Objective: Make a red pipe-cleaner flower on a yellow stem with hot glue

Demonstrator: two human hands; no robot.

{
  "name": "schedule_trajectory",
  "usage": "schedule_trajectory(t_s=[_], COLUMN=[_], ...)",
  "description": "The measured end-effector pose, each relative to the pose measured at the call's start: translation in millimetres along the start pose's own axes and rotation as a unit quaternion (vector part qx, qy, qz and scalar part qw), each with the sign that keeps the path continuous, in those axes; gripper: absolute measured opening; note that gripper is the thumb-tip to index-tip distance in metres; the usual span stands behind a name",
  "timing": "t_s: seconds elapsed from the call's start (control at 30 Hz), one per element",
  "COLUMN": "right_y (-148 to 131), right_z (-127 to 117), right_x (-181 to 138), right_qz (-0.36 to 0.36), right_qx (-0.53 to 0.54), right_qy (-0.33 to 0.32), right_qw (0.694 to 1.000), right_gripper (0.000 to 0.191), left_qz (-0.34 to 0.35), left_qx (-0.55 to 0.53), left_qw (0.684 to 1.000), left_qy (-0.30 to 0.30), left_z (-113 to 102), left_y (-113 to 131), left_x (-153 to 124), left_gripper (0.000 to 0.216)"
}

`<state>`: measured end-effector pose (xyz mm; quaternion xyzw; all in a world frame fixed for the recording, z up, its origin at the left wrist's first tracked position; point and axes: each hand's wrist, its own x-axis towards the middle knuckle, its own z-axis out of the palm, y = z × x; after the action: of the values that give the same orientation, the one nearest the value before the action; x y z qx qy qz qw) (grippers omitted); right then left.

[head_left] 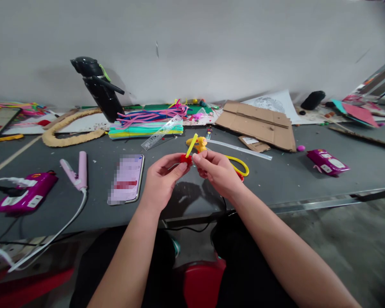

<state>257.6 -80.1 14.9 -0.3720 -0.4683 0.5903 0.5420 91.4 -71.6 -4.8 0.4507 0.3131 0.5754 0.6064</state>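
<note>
My left hand (164, 175) and my right hand (215, 171) meet above the dark table's near edge (276, 184). Between their fingertips sits a small red fuzzy piece (185, 159), pinched from both sides. A short yellow pipe cleaner (191, 145) sticks up out of it. Right behind the hands lies a yellow pipe-cleaner figure (200, 144), and a yellow loop (240, 165) shows behind my right hand. Both hands have their fingers closed in a pinch.
A phone (127, 178) lies left of my hands, beside a pink hair straightener (77, 171) with a white cord. Bundled pipe cleaners (147, 124), a clear ruler (162, 132), a black bottle (99, 87), cardboard (259, 124) and two magenta packs (327, 161) (25, 197) lie around.
</note>
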Motion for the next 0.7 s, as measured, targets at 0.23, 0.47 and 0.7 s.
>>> schedule_trajectory(t_s=[0.23, 0.47, 0.7], right_y=[-2.5, 1.1, -3.7], right_z=[5.1, 0.4, -3.3], right_x=[-0.4, -0.8, -2.7], right_qz=[-0.035, -0.079, -0.099], right_qx=[-0.029, -0.064, -0.083], right_qy=[0.032, 0.013, 0.007], right_qw=[0.998, 0.995, 0.992], right_gripper=[0.036, 0.032, 0.024], left_qz=[-0.03, -0.044, -0.051], left_qx=[-0.001, -0.033, -0.059], left_qw=[1.0, 0.998, 0.996], left_qy=[-0.001, -0.013, -0.037], left_z=[2.2, 0.3, 0.3], left_y=[1.5, 1.9, 5.7], left_x=[-2.1, -2.2, -2.3], left_gripper=[0.025, 0.022, 0.02])
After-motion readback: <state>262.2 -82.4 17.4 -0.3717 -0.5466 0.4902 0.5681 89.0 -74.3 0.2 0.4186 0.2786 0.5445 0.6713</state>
